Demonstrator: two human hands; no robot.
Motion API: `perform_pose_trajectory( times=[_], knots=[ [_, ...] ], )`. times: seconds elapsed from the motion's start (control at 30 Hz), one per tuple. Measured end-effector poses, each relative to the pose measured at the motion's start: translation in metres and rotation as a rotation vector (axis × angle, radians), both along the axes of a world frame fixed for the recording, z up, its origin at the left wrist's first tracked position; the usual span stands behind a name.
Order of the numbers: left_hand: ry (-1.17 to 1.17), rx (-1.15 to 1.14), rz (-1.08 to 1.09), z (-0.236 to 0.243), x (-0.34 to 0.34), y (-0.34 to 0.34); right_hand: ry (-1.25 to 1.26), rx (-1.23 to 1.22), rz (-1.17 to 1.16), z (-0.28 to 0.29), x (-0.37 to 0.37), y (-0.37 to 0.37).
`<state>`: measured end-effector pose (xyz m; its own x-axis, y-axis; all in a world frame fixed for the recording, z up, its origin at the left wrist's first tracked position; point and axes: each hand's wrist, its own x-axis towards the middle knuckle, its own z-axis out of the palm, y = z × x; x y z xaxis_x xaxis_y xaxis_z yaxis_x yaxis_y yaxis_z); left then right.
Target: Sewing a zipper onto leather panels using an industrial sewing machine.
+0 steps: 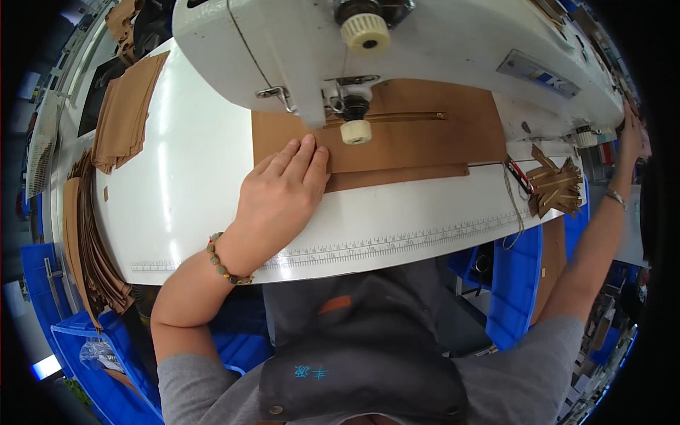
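Observation:
My left hand [285, 180] lies flat on the front left part of a brown leather-like panel [418, 145], fingers stretched out and holding nothing. A zipper [397, 117] with a brass-coloured pull runs across the panel, its left end by the sewing machine's presser area. The white sewing machine [439, 39] arches over the work and hides part of the panel. A second brown layer [404, 177] shows under the panel's near edge. My right hand [632, 131] is far out to the right, beside the machine's right end; its fingers are too small and unclear to read.
A stack of brown panels [131, 110] lies at the table's left, with long brown pieces [88, 234] hanging over the edge. At right are a bundle of zipper pieces [556, 185] and a red tool [519, 175]. Blue bins [513, 283] stand below. A ruler scale [368, 248] lines the table's front.

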<state>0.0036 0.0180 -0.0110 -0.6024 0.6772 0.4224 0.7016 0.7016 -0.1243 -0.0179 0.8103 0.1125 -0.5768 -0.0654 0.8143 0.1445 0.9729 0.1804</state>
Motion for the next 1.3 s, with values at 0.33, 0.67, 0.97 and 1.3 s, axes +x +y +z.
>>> perform_pose_trajectory(
  times=[0.33,0.67,0.97,1.3],
  knots=[
    [0.045,-0.066,-0.031,0.007,-0.003,0.007,-0.065,-0.613,-0.034,-0.018,0.015,-0.02],
    [0.083,-0.273,0.03,0.004,-0.028,0.08,-0.124,-0.661,-0.068,-0.01,0.011,0.032],
    [-0.033,-0.025,-0.064,0.024,0.007,0.094,0.01,-0.226,-0.102,0.016,0.036,-0.109],
    [0.025,0.11,-0.058,0.036,0.002,0.083,-0.964,-0.188,1.19,-0.098,0.066,-0.512]
  ],
)
